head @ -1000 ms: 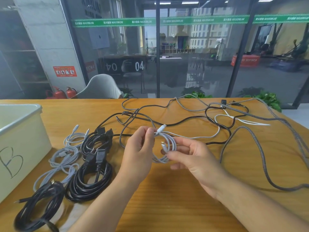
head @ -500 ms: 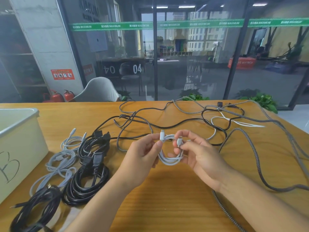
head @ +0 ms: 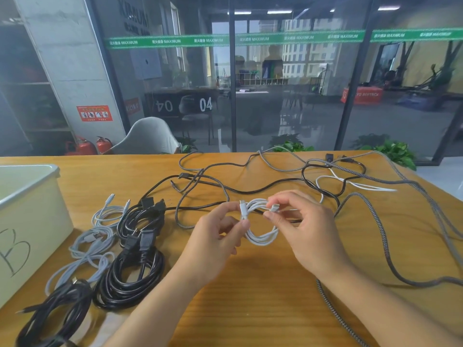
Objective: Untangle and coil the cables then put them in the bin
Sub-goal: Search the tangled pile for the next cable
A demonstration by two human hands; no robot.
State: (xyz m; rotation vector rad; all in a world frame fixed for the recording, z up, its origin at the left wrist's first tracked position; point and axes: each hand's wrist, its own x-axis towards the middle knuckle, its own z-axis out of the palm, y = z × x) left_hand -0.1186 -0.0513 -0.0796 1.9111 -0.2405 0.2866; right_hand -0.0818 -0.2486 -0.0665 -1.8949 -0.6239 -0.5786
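Observation:
A small coil of white cable (head: 260, 237) hangs between my two hands above the middle of the table. My left hand (head: 215, 244) pinches the coil just below one white plug that points up. My right hand (head: 304, 229) pinches the other plug end at the coil's top right. Behind them lies a tangle of black and grey braided cables (head: 250, 181) with one loose white cable (head: 355, 184). Several coiled cables, black (head: 130, 281) and light grey (head: 85, 251), lie at the left. The pale bin (head: 30, 221) marked "B" stands at the far left.
A thick braided grey cable (head: 390, 259) loops along the right side of the wooden table (head: 263, 296) and runs off its near edge. Glass wall, a chair and plants stand behind the far edge.
The loose end of the white cable has been drawn in from the tangle; both plugs now sit at the coil. My hands moved slightly together and the right hand shifted onto the second plug.

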